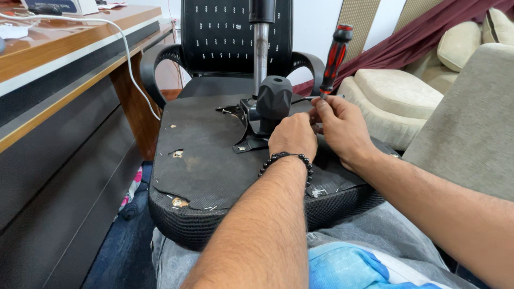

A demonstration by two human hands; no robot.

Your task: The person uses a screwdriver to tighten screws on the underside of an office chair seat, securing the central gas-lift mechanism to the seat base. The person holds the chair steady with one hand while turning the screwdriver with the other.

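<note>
Gripping a red-and-black screwdriver [334, 56] upright, the right hand [342, 128] works beside the left hand [293, 136]. Left fingers are curled at the black metal mechanism plate [247, 120] under the overturned chair seat [203, 160]; what they pinch cannot be told.

an upturned office chair seat [203, 160] lies across the person's lap, its underside facing up, with the mechanism plate [251, 126] near the middle of that underside and the gas cylinder [261, 48] standing up out of it behind a ribbed knob [274, 96]. the left hand [293, 136] rests on the seat just in front of the plate, and the right hand [342, 128] sits touching it on the right, with a screwdriver [333, 61] rising from its fingers. a desk [59, 48] runs along the left with a cable [126, 48] hanging over its edge, the chair backrest [225, 32] stands behind the seat, and a sofa [407, 91] lies to the right and behind.
</note>
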